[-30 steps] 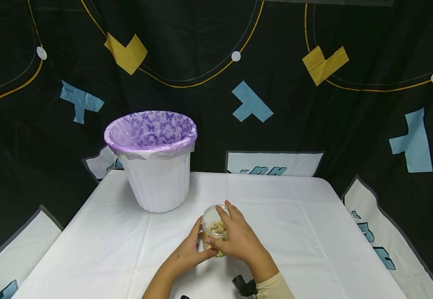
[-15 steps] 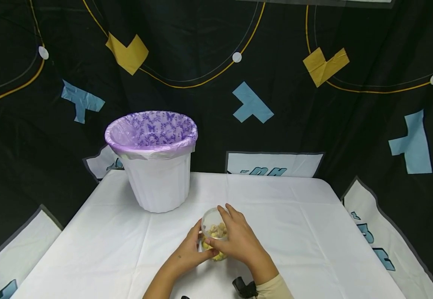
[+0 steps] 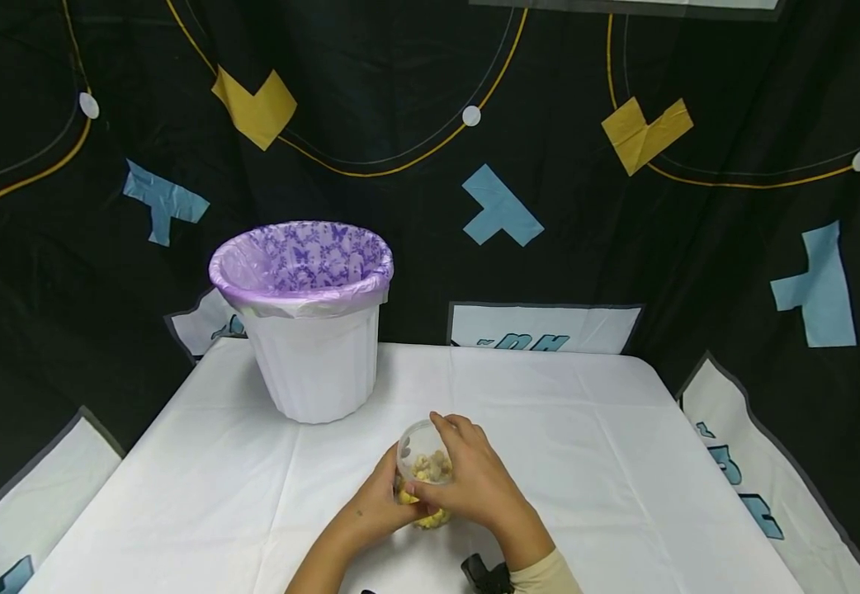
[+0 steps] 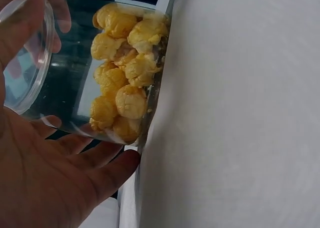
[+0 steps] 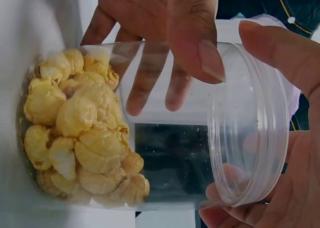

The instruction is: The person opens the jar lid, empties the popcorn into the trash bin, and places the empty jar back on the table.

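Observation:
A clear plastic jar (image 5: 170, 163) partly filled with yellow popcorn (image 5: 95, 133) stands close to me, its base right at the white tablecloth (image 3: 586, 462). My left hand (image 3: 376, 502) grips the body of the jar, with the thumb across the near side and the fingers around the far side. Around the top, my right hand (image 3: 478, 483) holds the clear lid (image 5: 252, 138) between thumb and fingers. The lid sits on the jar's mouth. Popcorn fills roughly the lower half, seen through the wall in the left wrist view.
A white bin (image 3: 318, 363) with a purple patterned liner (image 3: 304, 289) stands at the table's back left. Behind the table hangs a black curtain (image 3: 415, 206) with blue and yellow tape shapes. A black device (image 3: 485, 573) is on my right wrist, at the beige sleeve (image 3: 549, 575).
Both hands and the jar have shifted slightly toward me. The grips on the jar and lid look much the same, and the bin has stayed put.

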`<state>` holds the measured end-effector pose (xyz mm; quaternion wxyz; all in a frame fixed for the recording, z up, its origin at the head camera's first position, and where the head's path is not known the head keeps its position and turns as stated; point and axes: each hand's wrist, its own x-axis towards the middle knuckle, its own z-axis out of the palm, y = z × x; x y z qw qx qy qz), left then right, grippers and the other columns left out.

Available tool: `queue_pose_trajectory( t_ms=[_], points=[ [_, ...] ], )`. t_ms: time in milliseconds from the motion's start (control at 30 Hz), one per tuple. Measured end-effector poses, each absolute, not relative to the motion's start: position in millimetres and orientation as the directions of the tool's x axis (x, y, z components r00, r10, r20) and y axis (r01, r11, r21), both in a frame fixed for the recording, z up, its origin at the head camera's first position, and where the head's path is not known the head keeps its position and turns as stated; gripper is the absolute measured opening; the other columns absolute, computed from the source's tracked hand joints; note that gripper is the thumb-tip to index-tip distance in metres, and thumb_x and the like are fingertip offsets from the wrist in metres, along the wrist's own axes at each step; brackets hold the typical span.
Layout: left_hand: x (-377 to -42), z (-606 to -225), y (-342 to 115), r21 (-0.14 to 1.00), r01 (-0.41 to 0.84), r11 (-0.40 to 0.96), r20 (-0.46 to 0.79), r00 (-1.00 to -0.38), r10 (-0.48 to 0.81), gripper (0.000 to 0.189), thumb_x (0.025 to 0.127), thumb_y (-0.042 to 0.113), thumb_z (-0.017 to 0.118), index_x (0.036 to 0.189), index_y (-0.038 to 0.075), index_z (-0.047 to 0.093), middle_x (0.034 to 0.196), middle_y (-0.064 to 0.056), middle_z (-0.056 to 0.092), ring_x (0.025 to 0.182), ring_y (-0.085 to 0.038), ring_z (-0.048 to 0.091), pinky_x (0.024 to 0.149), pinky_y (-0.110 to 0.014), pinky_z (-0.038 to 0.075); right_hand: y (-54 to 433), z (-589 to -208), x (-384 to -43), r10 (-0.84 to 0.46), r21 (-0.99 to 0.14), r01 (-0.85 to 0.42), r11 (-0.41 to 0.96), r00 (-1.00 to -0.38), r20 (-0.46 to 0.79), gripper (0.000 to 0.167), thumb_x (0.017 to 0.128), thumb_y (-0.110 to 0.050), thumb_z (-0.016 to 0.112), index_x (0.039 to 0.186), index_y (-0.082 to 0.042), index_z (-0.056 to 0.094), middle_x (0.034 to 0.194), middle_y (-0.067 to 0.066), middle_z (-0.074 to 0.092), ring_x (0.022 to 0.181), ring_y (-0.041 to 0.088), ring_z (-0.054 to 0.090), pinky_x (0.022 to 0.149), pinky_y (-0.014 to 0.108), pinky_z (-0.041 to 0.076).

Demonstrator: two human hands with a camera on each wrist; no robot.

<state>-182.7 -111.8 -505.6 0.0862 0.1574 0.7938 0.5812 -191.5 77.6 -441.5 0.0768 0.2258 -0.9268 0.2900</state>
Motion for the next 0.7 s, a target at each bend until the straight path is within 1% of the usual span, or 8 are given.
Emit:
queue_pose_trajectory(
  t_ms=[67,167,333,400,467,567,633,700],
  points=[
    [-182.4,-504.8,-111.5,0.949,0.141,0.280,0.037,-0.938,0.346,0.111,0.079,0.040,0.084,0.159,0.015,0.011,0.157,-0.016,0.032,0.145,-0.040,0.028,0.113,-0.069,0.021,77.9,-440.8,-190.7,-0.371,-0.499,-0.463,0.732,-0.886,0.278,0.098,0.072,-0.059,0.080,0.151,-0.015,0.042,0.141,0.008,0.050,0.128,0.026,0.047,0.103,0.049,0.047],
    [-181.5,-502.9,-110.5,0.943,0.132,0.305,0.027,-0.946,0.324,0.111,0.077,0.043,0.085,0.158,0.020,0.014,0.156,-0.015,0.035,0.144,-0.039,0.032,0.111,-0.070,0.025,79.2,-439.3,-189.3,-0.369,-0.500,-0.464,0.731,-0.886,0.282,0.099,0.072,-0.060,0.079,0.152,-0.015,0.041,0.139,0.007,0.051,0.126,0.025,0.048,0.102,0.047,0.047],
    [-181.9,-500.5,-108.6,0.942,0.156,0.297,0.063,-0.951,0.302,0.112,0.069,0.038,0.090,0.157,0.027,0.020,0.146,-0.011,0.048,0.132,-0.029,0.048,0.109,-0.058,0.035,83.5,-433.8,-186.5,-0.373,-0.531,-0.441,0.723,-0.897,0.236,0.100,0.073,-0.064,0.075,0.153,-0.017,0.039,0.140,0.005,0.051,0.127,0.022,0.049,0.103,0.048,0.047],
    [-182.2,-499.6,-108.2,0.942,0.178,0.285,0.089,-0.950,0.299,0.113,0.067,0.036,0.092,0.156,0.029,0.022,0.143,-0.010,0.051,0.127,-0.025,0.051,0.108,-0.054,0.037,85.0,-430.0,-185.0,-0.382,-0.544,-0.432,0.719,-0.900,0.210,0.099,0.074,-0.066,0.073,0.154,-0.018,0.039,0.141,0.004,0.050,0.128,0.022,0.050,0.102,0.050,0.047],
    [-181.2,-498.4,-107.8,0.937,0.196,0.289,0.110,-0.951,0.288,0.113,0.066,0.039,0.093,0.155,0.031,0.023,0.142,-0.007,0.052,0.124,-0.023,0.053,0.106,-0.052,0.039,86.2,-426.1,-183.2,-0.397,-0.547,-0.434,0.716,-0.897,0.192,0.099,0.075,-0.069,0.071,0.154,-0.019,0.038,0.143,0.005,0.049,0.128,0.023,0.051,0.101,0.052,0.047],
    [-179.2,-496.6,-106.4,0.922,0.220,0.318,0.139,-0.956,0.259,0.114,0.062,0.045,0.093,0.154,0.032,0.026,0.141,0.000,0.051,0.122,-0.019,0.053,0.106,-0.050,0.040,87.0,-421.2,-180.1,-0.412,-0.523,-0.445,0.727,-0.892,0.185,0.099,0.077,-0.074,0.066,0.155,-0.020,0.037,0.147,0.007,0.047,0.130,0.027,0.051,0.099,0.055,0.048],
    [-177.7,-495.2,-105.2,0.904,0.241,0.353,0.161,-0.957,0.243,0.116,0.060,0.048,0.094,0.153,0.030,0.029,0.141,0.004,0.050,0.120,-0.017,0.052,0.106,-0.050,0.040,87.2,-418.4,-178.0,-0.414,-0.494,-0.448,0.745,-0.892,0.185,0.101,0.076,-0.078,0.062,0.155,-0.021,0.036,0.149,0.008,0.048,0.130,0.029,0.052,0.095,0.057,0.050],
    [-176.5,-494.0,-103.7,0.878,0.268,0.397,0.185,-0.954,0.236,0.117,0.058,0.048,0.095,0.153,0.027,0.031,0.142,0.004,0.049,0.120,-0.015,0.052,0.107,-0.050,0.041,87.3,-416.8,-176.5,-0.408,-0.462,-0.444,0.767,-0.895,0.182,0.103,0.075,-0.082,0.060,0.155,-0.021,0.036,0.148,0.008,0.049,0.129,0.030,0.053,0.090,0.058,0.051]
  ],
)
